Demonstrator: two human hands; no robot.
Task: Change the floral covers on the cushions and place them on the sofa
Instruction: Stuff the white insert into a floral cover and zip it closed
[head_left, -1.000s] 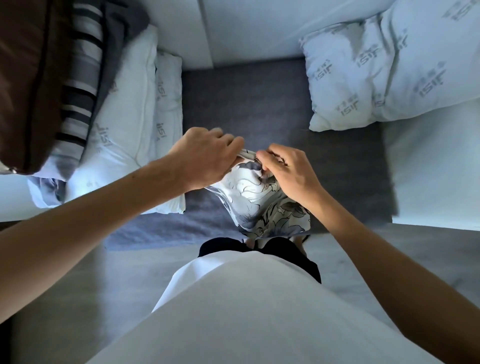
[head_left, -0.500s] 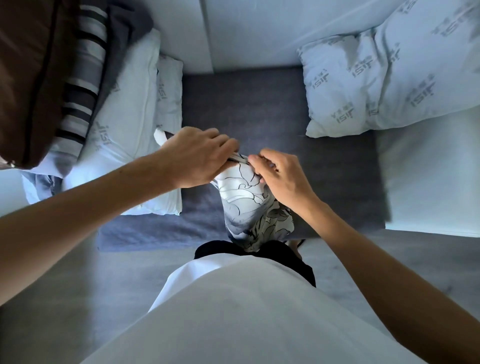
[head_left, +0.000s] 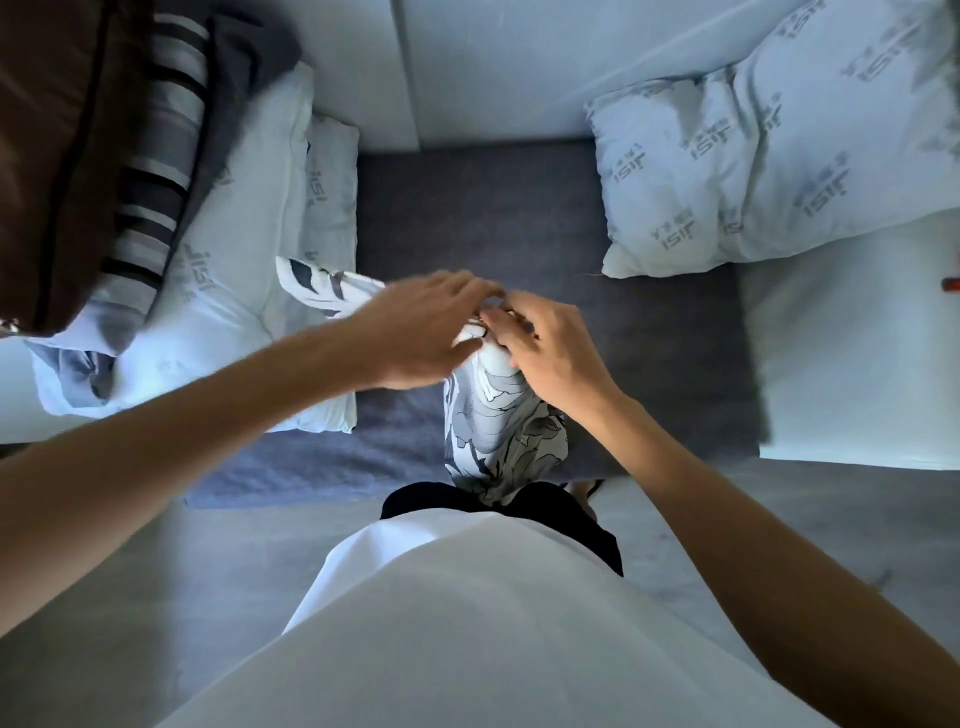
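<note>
Floral cover (head_left: 501, 426) held bunched above sofa seat (head_left: 493, 218), hanging toward the legs. Right hand (head_left: 550, 353) fingers pinched on its top edge. Left hand (head_left: 426, 332), fisted a second ago, now spread, blurred; grip unclear. Opening probably being worked apart. Bare cushions (head_left: 753, 171) lie beside.

Dim bluish light, left hand (head_left: 431, 332) motion-blurred, wide-angle bending at edges, soft shadows

Grey-and-white floral cover (head_left: 498, 415) — pale printed cushions (head_left: 769, 171) — dark grey sofa (head_left: 493, 218).
</note>
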